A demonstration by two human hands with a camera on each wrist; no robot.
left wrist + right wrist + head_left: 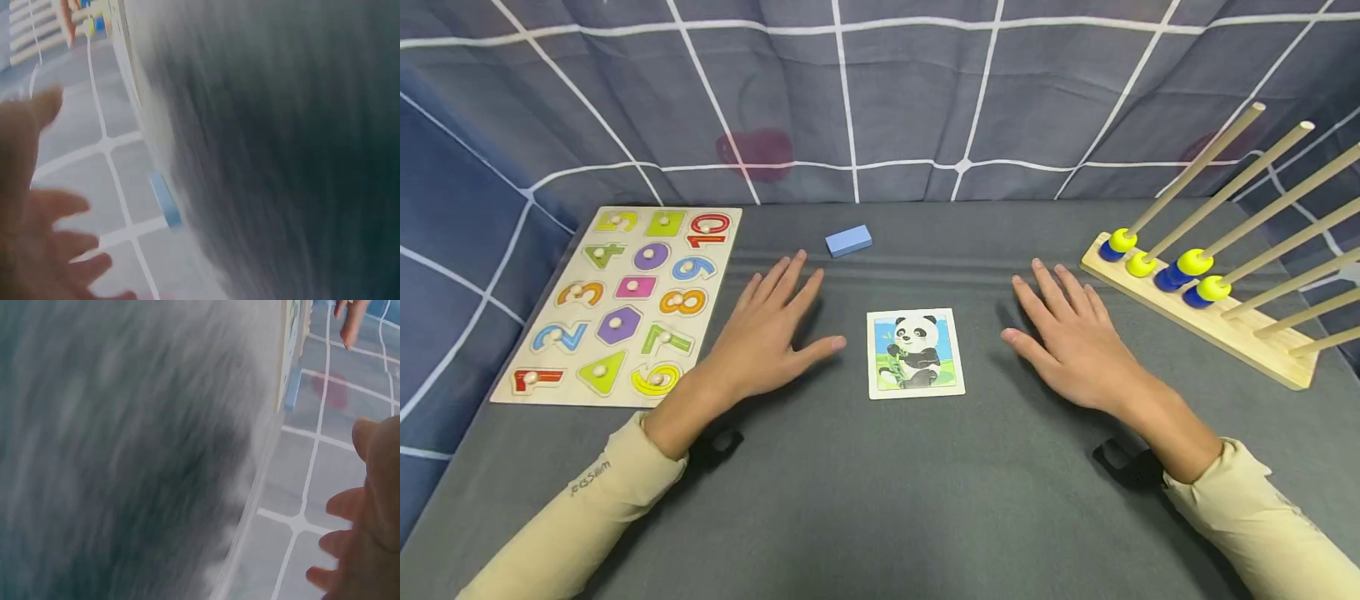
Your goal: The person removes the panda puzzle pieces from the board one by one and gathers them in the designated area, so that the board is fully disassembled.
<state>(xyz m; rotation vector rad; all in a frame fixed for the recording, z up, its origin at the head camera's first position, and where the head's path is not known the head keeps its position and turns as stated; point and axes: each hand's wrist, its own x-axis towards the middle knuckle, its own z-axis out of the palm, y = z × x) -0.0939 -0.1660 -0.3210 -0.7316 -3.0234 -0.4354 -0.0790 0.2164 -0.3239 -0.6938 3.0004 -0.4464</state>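
Note:
A square panda puzzle [916, 354] with a pale border lies flat on the table, between my two hands. To its left my left hand [771, 333] is spread with fingers straight, palm down, holding nothing. On the other side my right hand [1071, 346] is likewise spread and holds nothing. Beyond the left fingertips lies a small blue block [848, 241], which also shows in the left wrist view as a blue strip [165, 200]. Both wrist views are blurred close to the table surface.
At the left lies a wooden number-and-shape board [647, 300] with knobbed pieces, partly behind the left wrist. A wooden peg rack [1262, 350] with tall rods and yellow and blue beads stands at the right. A checked cloth [910, 100] hangs behind the grey table [880, 492].

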